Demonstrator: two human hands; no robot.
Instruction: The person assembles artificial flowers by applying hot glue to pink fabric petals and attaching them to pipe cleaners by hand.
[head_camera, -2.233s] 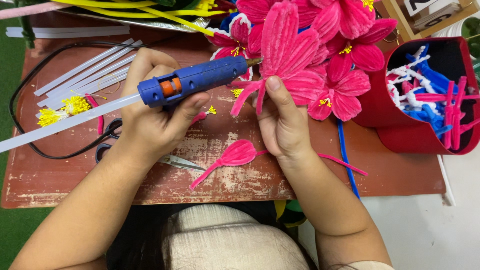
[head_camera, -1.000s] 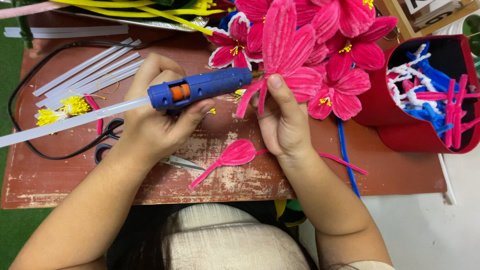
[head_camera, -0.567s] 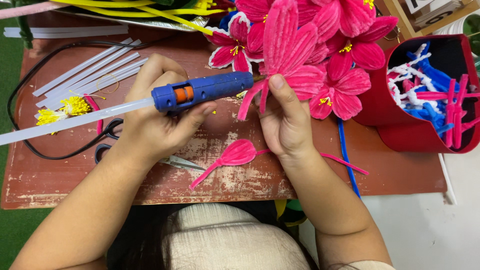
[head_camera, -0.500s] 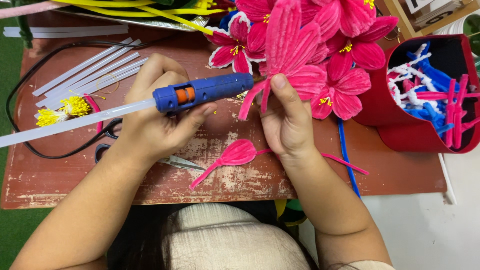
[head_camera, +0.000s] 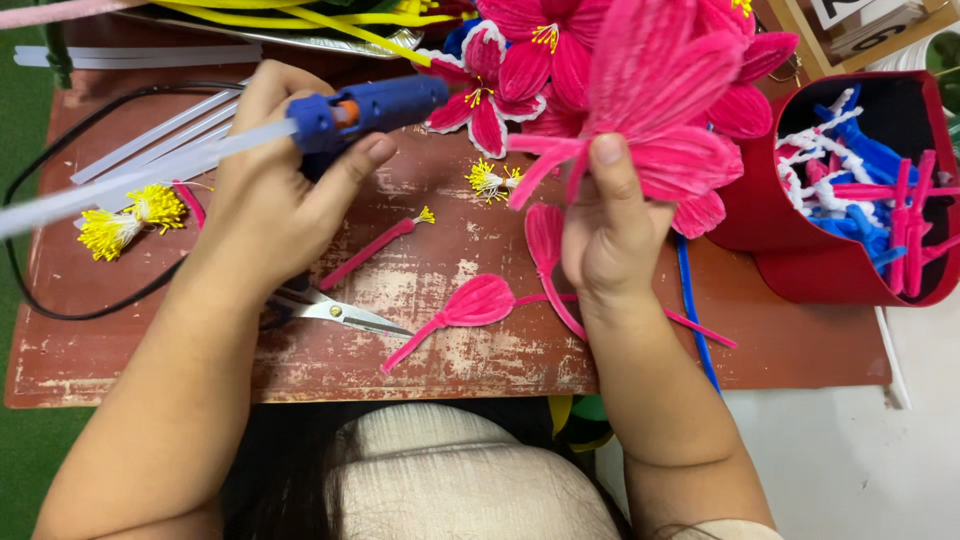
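Head cam: left hand (head_camera: 270, 195) gripping blue plastic glue gun (head_camera: 365, 105), right hand (head_camera: 610, 235) pinching fuzzy pink pipe-cleaner flower (head_camera: 650, 110) just beside its nozzle

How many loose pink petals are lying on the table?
2: one petal below the scissors' tip, another petal partly behind the right hand. More may be hidden under the flowers.

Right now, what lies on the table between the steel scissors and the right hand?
In the head view, one loose pink pipe-cleaner petal lies on the worn red table between scissors and right hand.
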